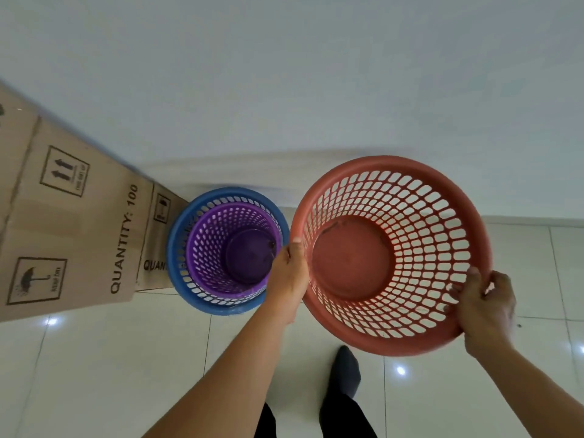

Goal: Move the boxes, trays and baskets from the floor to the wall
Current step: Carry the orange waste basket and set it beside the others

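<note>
The person holds a red basket (pixel 350 257) in both hands, lifted off the floor (pixel 126 358) and tilted so that its open mouth and round solid bottom face the camera. The left hand (pixel 289 270) grasps the basket's left rim: the thumb lies along the top of the rim, and the other fingers pass under the outside wall, where they are hidden. The right hand (pixel 483 311) grasps the lower right rim, its fingers (pixel 455 292) curled over the edge and pressed against the inside of the lattice wall. The basket thus sits between the two hands, which clasp it at nearly opposite points of the rim.

To the left, a blue basket (pixel 177 241) stands upright on the floor with a purple basket (pixel 234 248) nested inside it. The left hand overlaps the right edge of this pair in the view; whether it touches them cannot be told. The blue basket stands just beside a large cardboard box (pixel 72 222) printed with "QUANTITY: 100" and handling marks. Box and nested baskets stand at the foot of the pale wall (pixel 284 74). The red basket hangs to the right of them, near the wall. Below it, a foot in a dark sock (pixel 344 368) rests on the glossy tiles.
</note>
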